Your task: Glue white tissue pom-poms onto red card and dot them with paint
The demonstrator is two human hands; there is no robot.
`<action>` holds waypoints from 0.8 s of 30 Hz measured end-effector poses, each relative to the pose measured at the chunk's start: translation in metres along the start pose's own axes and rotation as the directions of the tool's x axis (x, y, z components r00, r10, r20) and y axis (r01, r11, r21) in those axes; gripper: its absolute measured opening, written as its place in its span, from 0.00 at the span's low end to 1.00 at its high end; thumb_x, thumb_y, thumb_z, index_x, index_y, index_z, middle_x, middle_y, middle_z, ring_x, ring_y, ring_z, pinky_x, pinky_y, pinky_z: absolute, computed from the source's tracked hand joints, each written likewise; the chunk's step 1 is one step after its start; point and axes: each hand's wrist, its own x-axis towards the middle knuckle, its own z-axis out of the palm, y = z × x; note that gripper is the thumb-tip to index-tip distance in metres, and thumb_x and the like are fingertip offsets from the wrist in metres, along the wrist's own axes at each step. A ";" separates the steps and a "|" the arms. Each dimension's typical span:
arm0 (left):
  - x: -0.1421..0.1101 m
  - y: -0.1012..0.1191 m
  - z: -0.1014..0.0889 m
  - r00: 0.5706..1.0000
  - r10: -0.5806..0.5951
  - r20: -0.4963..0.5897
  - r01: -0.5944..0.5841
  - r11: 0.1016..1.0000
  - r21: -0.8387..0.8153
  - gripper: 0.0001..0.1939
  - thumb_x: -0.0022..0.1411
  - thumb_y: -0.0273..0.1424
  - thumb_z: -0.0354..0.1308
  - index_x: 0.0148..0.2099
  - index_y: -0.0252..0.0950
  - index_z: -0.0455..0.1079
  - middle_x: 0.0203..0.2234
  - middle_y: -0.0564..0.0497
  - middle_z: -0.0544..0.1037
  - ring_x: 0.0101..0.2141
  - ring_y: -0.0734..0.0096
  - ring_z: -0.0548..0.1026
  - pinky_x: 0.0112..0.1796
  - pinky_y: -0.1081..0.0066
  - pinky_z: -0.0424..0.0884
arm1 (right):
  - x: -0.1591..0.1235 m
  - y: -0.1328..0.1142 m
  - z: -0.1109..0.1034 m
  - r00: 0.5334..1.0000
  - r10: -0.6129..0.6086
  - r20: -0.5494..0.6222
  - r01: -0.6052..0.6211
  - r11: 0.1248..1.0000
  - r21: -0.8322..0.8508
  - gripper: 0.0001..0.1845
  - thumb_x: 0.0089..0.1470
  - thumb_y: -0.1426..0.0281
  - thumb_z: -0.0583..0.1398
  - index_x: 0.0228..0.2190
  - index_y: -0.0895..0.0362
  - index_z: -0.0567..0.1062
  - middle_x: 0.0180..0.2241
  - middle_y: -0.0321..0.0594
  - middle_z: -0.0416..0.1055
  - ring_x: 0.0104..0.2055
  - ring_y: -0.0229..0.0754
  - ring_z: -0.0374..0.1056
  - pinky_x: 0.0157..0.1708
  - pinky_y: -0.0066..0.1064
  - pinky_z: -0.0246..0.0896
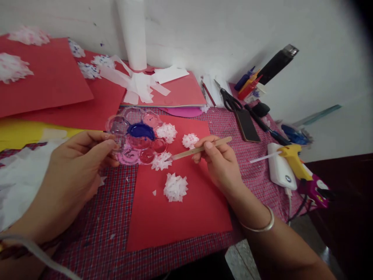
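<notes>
My left hand (90,155) pinches the edge of a clear flower-shaped paint palette (128,157), its middle well filled with dark blue paint and other wells tinted pink and red. Between the fingers of my right hand (217,159) is a flat wooden stick (201,149), slanting down to the left. The stick's tip touches or hovers just over a white paper flower (162,161) beside the palette. That flower and a few more lie on a red sheet (175,221): one behind it (166,133), a pink-dabbed one (190,140) and a plain white one (175,187) nearer me.
White paper strips (140,85) lie behind the palette, near a white roll (132,35). To the right are scissors (229,99), a phone (247,124), paint bottles (250,83), a yellow glue gun (294,159) and a white power bank (281,167). Finished-looking flowers (13,68) rest on red sheets at left.
</notes>
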 end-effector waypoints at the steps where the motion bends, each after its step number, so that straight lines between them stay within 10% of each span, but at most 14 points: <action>1: 0.001 -0.001 -0.001 1.000 -0.003 -0.003 0.003 1.000 0.002 0.07 0.53 0.32 0.67 0.36 0.40 0.76 0.28 0.54 0.76 0.23 0.78 0.70 0.18 0.81 0.61 | 0.001 0.000 -0.002 1.000 0.001 0.006 -0.001 0.999 -0.041 0.12 0.64 0.61 0.58 0.33 0.54 0.77 0.24 0.33 0.72 0.27 0.35 0.68 0.32 0.30 0.65; 10: 0.001 -0.001 0.000 1.000 -0.004 -0.001 0.004 0.999 -0.040 0.06 0.53 0.31 0.68 0.36 0.39 0.76 0.27 0.54 0.76 0.22 0.78 0.69 0.17 0.81 0.60 | 0.003 -0.003 -0.001 0.997 -0.004 0.076 0.023 0.966 -0.259 0.13 0.65 0.62 0.56 0.32 0.54 0.76 0.23 0.33 0.71 0.27 0.35 0.68 0.31 0.30 0.63; 24: 0.006 -0.002 -0.005 0.998 0.054 -0.018 -0.055 0.993 -0.109 0.06 0.52 0.28 0.68 0.34 0.38 0.76 0.29 0.54 0.76 0.25 0.78 0.71 0.23 0.81 0.65 | 0.003 -0.001 -0.002 0.998 -0.044 -0.053 0.035 0.986 -0.164 0.11 0.64 0.62 0.58 0.34 0.55 0.76 0.24 0.33 0.71 0.27 0.36 0.68 0.32 0.31 0.64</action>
